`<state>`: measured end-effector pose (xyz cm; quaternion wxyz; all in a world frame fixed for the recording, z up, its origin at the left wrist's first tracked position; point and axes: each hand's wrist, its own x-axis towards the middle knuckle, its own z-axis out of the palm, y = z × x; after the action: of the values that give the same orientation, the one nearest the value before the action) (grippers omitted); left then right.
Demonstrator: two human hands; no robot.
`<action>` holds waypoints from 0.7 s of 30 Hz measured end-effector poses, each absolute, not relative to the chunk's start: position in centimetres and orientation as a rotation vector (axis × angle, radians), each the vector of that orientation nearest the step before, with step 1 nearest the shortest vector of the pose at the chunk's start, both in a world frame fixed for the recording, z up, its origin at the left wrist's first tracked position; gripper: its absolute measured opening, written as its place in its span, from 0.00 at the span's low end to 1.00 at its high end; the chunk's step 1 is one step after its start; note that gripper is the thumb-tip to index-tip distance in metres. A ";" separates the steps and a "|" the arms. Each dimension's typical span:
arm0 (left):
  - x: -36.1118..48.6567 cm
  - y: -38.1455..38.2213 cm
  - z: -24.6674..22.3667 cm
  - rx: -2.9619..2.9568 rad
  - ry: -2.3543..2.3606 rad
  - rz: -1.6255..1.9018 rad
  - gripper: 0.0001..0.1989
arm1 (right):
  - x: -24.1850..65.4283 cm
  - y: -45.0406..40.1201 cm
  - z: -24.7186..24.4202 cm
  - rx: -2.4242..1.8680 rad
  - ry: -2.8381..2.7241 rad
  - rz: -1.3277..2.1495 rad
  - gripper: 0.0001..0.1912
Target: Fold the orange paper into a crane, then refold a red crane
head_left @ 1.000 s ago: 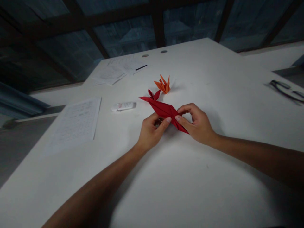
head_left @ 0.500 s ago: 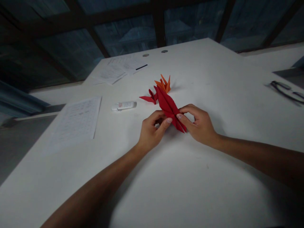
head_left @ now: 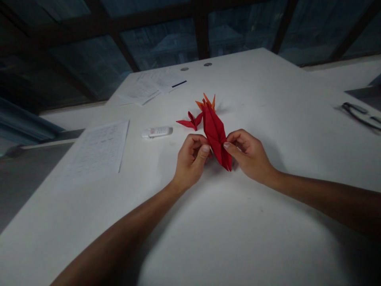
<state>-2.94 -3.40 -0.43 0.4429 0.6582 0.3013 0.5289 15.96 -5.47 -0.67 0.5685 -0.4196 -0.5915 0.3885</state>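
A folded red paper piece [head_left: 214, 133], long and pointed at both ends, is held above the table between my two hands. My left hand [head_left: 193, 157] pinches its left edge with thumb and fingers. On its right edge, my right hand [head_left: 247, 152] grips with thumb and forefinger. Just behind the piece stands an orange folded paper figure [head_left: 213, 104], partly hidden by it. A smaller red folded figure [head_left: 193, 121] sits to the left of the orange one.
On the white table [head_left: 256, 238] lie a white tube [head_left: 157, 132], a written sheet [head_left: 98, 149] at the left, more papers [head_left: 143, 89] with a dark strip [head_left: 179, 84] farther back, two grey discs at the far edge, and black-framed glasses [head_left: 358, 115] at the right.
The red paper piece has turned more upright and shows a broader, smoother face. My left thumb has moved off its middle to the left edge. The view has shifted slightly.
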 end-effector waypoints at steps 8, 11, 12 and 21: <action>-3.2 -3.2 -0.3 1.636 0.813 1.221 0.11 | 15.6 -5.1 -0.9 -0.859 -1.119 1.325 0.05; -3.1 -3.1 -0.1 1.660 0.732 1.227 0.07 | 15.5 -5.2 -0.9 -0.831 -1.093 1.403 0.05; -3.1 -3.0 -0.1 1.662 0.706 1.244 0.06 | 15.5 -5.2 -0.8 -0.828 -1.094 1.413 0.06; -3.8 -2.4 -1.2 1.463 0.664 1.184 0.06 | 15.4 -5.3 -0.8 -0.859 -1.236 1.381 0.05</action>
<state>-3.78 -2.41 -1.20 0.5420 0.6161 0.2795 0.4985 15.42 -5.35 -0.80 0.5222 -0.3585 -0.5162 0.5765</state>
